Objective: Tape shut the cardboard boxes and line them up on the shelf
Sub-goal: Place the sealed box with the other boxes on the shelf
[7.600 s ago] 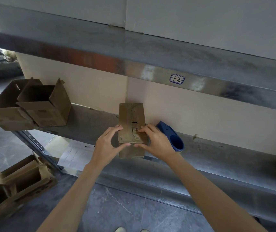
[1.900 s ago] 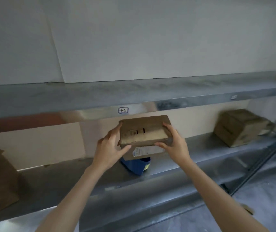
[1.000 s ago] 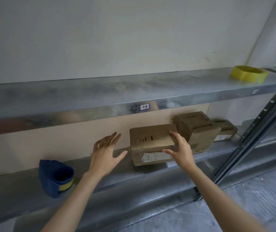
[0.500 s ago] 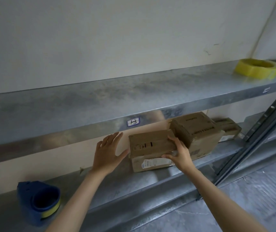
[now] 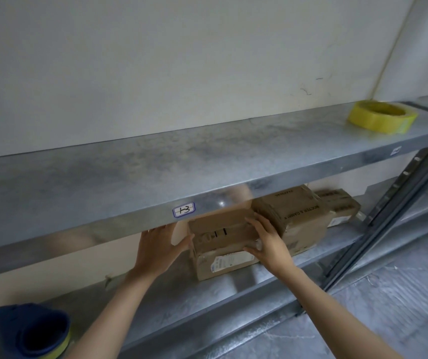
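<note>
Between the hands: cardboard box on shelf.
Left hand: flat, fingers straight, thumb touching it.
Right hand: gripping its end.

Both your arms come up from the bottom edge, forearms bare, converging toward mid-frame. Left grip: back of the hand faces the camera, fingers straight and pointing up, tips hidden behind the front edge of the upper shelf, thumb splayed right with its tip touching the left end of the box. Right grip: wrist angled in to the left, fingers curved over the box's top right corner, thumb lower on the front face, pinching that end. Wrists roughly level, box between the two grips.
</note>
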### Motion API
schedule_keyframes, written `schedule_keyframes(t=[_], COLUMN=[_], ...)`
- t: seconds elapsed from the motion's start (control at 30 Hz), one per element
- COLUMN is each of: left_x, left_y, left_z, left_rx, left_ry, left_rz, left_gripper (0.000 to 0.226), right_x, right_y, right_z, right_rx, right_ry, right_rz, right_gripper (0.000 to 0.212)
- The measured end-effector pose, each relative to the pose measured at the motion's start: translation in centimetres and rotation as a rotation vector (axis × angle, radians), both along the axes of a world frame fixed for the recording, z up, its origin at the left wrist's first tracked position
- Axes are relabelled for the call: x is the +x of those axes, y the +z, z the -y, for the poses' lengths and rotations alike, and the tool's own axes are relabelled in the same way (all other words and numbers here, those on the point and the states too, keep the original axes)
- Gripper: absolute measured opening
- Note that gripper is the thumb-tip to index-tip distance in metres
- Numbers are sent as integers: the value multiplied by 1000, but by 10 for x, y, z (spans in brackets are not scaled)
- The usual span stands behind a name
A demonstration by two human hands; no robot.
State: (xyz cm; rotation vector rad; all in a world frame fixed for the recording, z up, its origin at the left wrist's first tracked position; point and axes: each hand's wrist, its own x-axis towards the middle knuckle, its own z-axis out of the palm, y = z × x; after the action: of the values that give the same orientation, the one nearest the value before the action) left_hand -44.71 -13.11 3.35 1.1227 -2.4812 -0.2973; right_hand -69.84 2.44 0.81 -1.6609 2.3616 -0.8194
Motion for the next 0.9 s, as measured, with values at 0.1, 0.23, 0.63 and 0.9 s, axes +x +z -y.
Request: schedule_keyframes(t=[0.1, 0.23, 0.63, 0.9], left_x=[-5, -9, 22, 93], left_y=[0, 0, 12, 31], left_z=[-5, -14, -56, -93], left_rx=[-10, -5, -61, -162], left_ry=[25, 48, 286, 449], left_rz=[13, 41, 119, 161], left_gripper=[76, 82, 72, 76], right_x=[-4, -9, -6, 46], right_y=[3, 8, 32, 56], right_z=[-2, -3, -1, 25], right_rx=[38, 41, 66, 104], right_ry=[36, 87, 101, 212], right_rz=[-106, -136, -187, -177], right_gripper=[68, 62, 60, 69])
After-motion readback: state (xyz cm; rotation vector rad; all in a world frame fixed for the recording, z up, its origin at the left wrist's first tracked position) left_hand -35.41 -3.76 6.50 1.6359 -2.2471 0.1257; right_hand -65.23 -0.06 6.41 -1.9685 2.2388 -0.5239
